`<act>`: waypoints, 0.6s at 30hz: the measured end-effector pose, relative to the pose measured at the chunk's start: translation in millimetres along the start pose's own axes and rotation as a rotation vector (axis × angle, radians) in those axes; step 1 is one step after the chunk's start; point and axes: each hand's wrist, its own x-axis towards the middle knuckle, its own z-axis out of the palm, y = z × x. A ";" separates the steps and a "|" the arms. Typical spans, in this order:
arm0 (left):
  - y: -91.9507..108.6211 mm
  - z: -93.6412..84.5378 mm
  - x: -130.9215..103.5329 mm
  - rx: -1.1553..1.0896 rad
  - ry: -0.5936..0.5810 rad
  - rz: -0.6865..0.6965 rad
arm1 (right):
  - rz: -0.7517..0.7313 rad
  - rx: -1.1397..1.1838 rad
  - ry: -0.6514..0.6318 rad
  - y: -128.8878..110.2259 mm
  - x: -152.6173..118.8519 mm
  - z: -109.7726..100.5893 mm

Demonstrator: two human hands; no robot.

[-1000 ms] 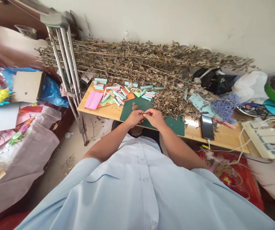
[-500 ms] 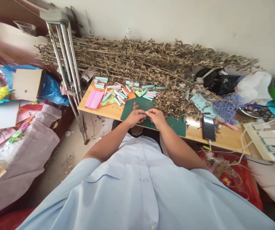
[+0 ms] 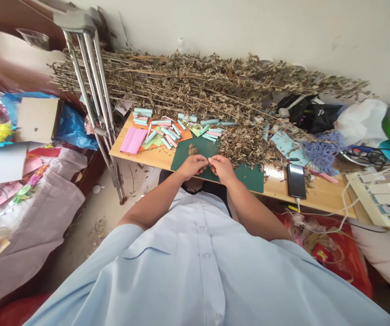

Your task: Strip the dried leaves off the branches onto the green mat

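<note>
Over the front edge of a dark green mat (image 3: 251, 177), my left hand (image 3: 195, 165) and my right hand (image 3: 222, 167) meet with fingers pinched close together. Whatever lies between the fingertips is too small to make out. Just beyond my left hand sits a small clump of dried plant matter (image 3: 192, 149) on the mat. A heap of crumbled dry leaves (image 3: 244, 146) spreads behind and right of my right hand. Several blue and pink paper rolls (image 3: 170, 134) lie at the back left of the mat, beside a folded pink paper (image 3: 133, 140).
Long dried leafy stalks (image 3: 181, 81) cover the back of the table along the wall. Metal crutches (image 3: 94, 90) lean at the table's left end. To the right lie a phone (image 3: 296, 181) on a cable, purple cord (image 3: 324, 149) and a power strip (image 3: 373, 199).
My right hand's fingertips have shifted very slightly to the right. My left hand looks the same, and the things on the table have stayed put.
</note>
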 end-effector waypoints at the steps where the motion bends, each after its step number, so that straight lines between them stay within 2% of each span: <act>1: -0.3 -0.2 0.0 -0.003 -0.004 0.003 | 0.003 0.000 -0.001 0.3 0.0 0.0; 7: -3.7 -1.3 1.8 -0.005 -0.006 0.008 | 0.011 0.063 0.065 -0.5 0.7 -1.0; 18: -2.3 0.1 2.1 0.030 -0.007 -0.005 | -0.091 -0.106 -0.001 6.8 2.5 -4.2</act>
